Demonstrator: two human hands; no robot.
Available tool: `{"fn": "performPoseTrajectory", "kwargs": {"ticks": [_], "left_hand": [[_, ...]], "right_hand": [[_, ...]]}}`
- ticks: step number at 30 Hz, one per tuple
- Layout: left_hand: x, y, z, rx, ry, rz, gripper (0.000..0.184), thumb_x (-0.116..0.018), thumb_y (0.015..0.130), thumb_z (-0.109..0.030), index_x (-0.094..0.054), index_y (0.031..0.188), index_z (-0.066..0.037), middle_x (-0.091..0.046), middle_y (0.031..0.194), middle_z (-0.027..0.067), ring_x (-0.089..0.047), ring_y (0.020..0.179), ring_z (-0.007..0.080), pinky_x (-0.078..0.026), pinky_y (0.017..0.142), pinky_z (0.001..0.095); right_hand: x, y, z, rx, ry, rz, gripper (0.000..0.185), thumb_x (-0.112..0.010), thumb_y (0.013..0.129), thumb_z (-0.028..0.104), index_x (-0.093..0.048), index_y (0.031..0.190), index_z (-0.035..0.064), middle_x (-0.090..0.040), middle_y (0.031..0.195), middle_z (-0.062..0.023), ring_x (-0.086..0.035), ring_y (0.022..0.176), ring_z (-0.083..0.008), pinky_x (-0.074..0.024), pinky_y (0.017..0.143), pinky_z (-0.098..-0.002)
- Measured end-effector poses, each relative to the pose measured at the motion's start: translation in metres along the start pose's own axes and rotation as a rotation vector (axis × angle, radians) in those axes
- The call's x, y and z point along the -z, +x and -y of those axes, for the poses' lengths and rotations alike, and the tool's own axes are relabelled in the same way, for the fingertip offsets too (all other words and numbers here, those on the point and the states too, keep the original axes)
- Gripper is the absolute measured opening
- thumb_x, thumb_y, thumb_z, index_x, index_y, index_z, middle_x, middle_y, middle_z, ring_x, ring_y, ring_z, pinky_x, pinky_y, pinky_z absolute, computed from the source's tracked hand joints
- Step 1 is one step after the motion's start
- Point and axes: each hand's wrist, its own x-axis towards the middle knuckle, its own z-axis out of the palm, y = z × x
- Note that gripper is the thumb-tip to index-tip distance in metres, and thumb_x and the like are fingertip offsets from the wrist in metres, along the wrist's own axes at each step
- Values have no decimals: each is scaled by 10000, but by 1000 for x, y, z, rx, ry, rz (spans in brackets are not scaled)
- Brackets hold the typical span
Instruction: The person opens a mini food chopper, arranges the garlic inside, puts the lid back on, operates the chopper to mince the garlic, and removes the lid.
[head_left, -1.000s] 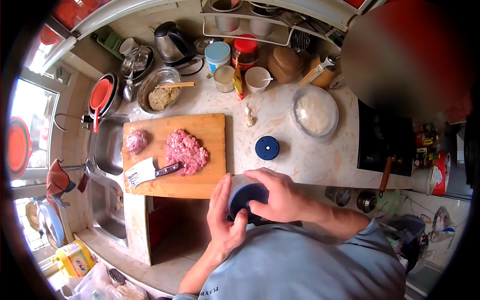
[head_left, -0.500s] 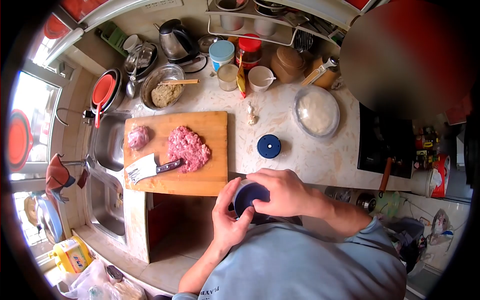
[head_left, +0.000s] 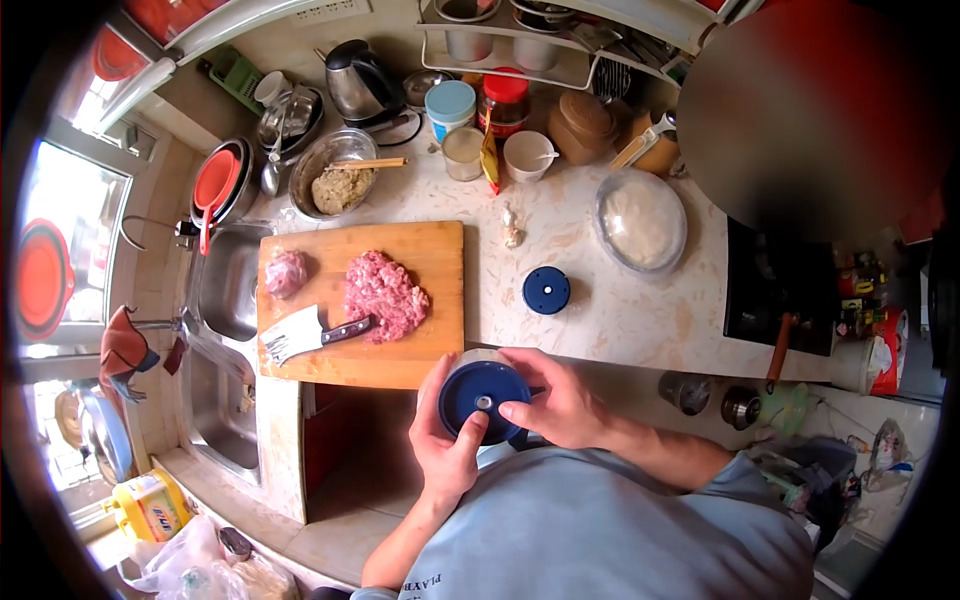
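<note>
My left hand (head_left: 445, 458) and my right hand (head_left: 562, 408) are closed around the sides of a dark blue round part (head_left: 466, 386). Its hollow inside faces up, with a small pale hub in the middle. Both thumbs rest over its inner face, close to the hub. On the counter beyond lies a smaller dark blue disc (head_left: 546, 291) with a white centre and small holes. Left of my hands, minced meat (head_left: 384, 298), a cleaver (head_left: 305, 336) and a bagged lump of meat (head_left: 286, 274) lie on a wooden cutting board (head_left: 440, 350).
A lidded bowl of dough (head_left: 640, 220) stands at the back right, beside the black stove (head_left: 775, 315). Behind the board sits a metal bowl (head_left: 330, 150) with pale filling and chopsticks. The sink (head_left: 230, 290) is at the left. Garlic (head_left: 512, 230) lies on the counter.
The blue part has turned so that its hollow face and hub show upward. My hands have shifted slightly left, still around it.
</note>
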Motion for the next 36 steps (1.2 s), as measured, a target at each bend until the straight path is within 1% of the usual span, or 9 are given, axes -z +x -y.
{"fn": "performPoseTrajectory", "kwargs": {"ticks": [15,17,24,26,27,30,32,35,36], "left_hand": [[0,-5,-3,250,-192,99,782,-713,833,-42,-363,1528,32,-436,1536,159,-499,1343,227,-387,1133,363],[1,-2,-2,298,-476,131,854,-714,802,-15,-314,1555,17,-479,1492,151,-524,1320,230,-394,1133,360],[7,-1,15,435,-424,166,881,-686,767,15,-301,1560,13,-545,1396,150,-542,1296,250,-402,1133,380],[7,-1,18,456,-398,150,856,-730,783,-90,-329,1535,-1,-553,1376,148,-561,1271,275,-432,1120,430],[6,-2,15,504,-455,131,859,-675,772,16,-312,1551,23,-552,1386,152,-551,1282,250,-419,1124,388],[5,-1,15,514,-443,89,857,-669,776,12,-303,1552,24,-552,1389,156,-551,1285,256,-440,1110,395],[9,-1,16,506,-473,93,866,-661,771,11,-294,1555,19,-544,1397,159,-555,1281,262,-456,1100,401],[9,0,16,456,-519,60,882,-659,760,2,-289,1561,11,-533,1404,151,-535,1303,257,-439,1115,396],[10,-3,14,456,-513,45,882,-659,760,2,-289,1561,11,-533,1404,151,-535,1303,257,-439,1115,396]], "right_hand": [[-3,-9,3,0,-90,-82,654,-744,884,228,-456,1388,-72,-625,1233,-229,-616,1147,-292,-494,979,-388],[-2,-8,0,-16,-49,-99,647,-748,875,225,-469,1382,-66,-627,1230,-225,-622,1136,-286,-497,975,-387],[0,-12,-15,-43,-113,-119,683,-763,872,245,-461,1387,-87,-629,1226,-227,-647,1073,-274,-533,913,-381],[8,-7,-3,-76,-258,33,703,-740,900,103,-369,1476,-55,-606,1266,-179,-648,1067,-193,-571,899,-330],[15,-5,1,-88,-168,86,711,-759,907,167,-388,1469,-58,-638,1230,-174,-662,1031,-178,-575,870,-316],[65,23,-20,-118,-383,93,732,-765,912,255,-397,1465,-52,-675,1161,-162,-685,976,-189,-572,796,-327],[83,45,-61,-114,-646,-361,864,-819,839,315,-368,1477,-53,-586,1308,-226,-651,1090,-292,-540,907,-392],[103,66,-105,43,-998,-476,1118,-895,689,376,-280,1516,-58,-392,1495,-263,-368,1373,-433,-330,1142,-514],[104,70,-111,16,-1000,-442,1146,-908,674,350,-256,1528,-47,-402,1489,-263,-383,1369,-424,-333,1137,-515]]}}
